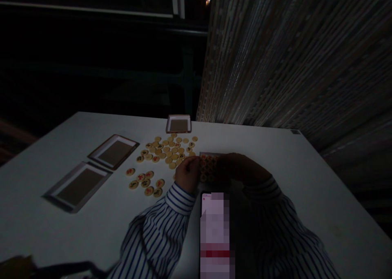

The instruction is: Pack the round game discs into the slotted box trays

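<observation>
Head view, clock from the box: box (208, 153) sits on the white table (306, 181), between both hands, with rows of round pieces (203, 177) inside, some with red characters. Left hand (187, 172) is at its 9 o'clock edge, fingers curled in. Right hand (237, 167) reaches over from 3 o'clock, in deep shadow. Too dark to be sure: can't tell how far either grip is open, or if it has hold of a piece or the box. Loose discs (174, 150) spread at 10, a smaller cluster (145, 183) between 8 and 9. Far tray (179, 116) at 11, two more trays (107, 140) near 9. Lit phone (214, 230) at 6. Curtain (290, 54) at 1.
</observation>
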`<act>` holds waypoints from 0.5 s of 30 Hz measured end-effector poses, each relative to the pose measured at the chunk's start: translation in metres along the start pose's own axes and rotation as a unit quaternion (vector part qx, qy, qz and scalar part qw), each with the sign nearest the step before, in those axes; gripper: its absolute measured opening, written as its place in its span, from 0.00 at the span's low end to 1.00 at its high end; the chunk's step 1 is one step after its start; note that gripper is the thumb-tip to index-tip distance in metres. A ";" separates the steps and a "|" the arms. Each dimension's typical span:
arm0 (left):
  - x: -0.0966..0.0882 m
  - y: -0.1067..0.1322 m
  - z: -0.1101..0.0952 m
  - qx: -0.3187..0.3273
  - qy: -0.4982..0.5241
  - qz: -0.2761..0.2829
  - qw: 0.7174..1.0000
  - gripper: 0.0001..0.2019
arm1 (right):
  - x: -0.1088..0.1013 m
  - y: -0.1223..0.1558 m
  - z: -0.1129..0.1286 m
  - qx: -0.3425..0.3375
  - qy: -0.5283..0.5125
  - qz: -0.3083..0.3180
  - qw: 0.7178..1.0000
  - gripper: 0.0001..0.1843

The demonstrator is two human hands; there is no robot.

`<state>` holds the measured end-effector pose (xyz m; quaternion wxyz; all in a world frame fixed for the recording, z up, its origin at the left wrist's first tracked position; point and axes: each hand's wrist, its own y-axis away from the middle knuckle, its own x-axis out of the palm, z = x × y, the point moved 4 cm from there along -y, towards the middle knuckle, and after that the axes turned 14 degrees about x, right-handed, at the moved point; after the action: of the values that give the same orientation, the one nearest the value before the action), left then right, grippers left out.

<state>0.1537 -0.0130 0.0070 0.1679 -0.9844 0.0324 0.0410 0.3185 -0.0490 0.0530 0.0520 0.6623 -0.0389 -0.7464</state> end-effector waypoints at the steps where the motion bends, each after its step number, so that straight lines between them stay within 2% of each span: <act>1: 0.000 0.000 0.000 0.003 -0.003 -0.001 1.000 0.11 | 0.002 -0.001 -0.001 0.004 0.002 0.001 1.000 0.14; 7: -0.001 -0.001 0.003 0.012 -0.020 0.003 1.000 0.10 | 0.004 -0.002 0.000 -0.005 0.008 0.011 1.000 0.16; 11: 0.000 -0.001 0.004 0.008 -0.020 0.012 1.000 0.11 | 0.007 -0.002 -0.002 0.011 0.031 0.018 0.999 0.15; 15: 0.000 0.000 0.003 0.011 -0.006 0.004 1.000 0.11 | 0.007 -0.001 -0.002 -0.001 0.000 0.011 1.000 0.16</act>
<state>0.1532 -0.0117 0.0040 0.1789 -0.9821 0.0358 0.0468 0.3197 -0.0486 0.0453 0.0608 0.6619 -0.0458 -0.7457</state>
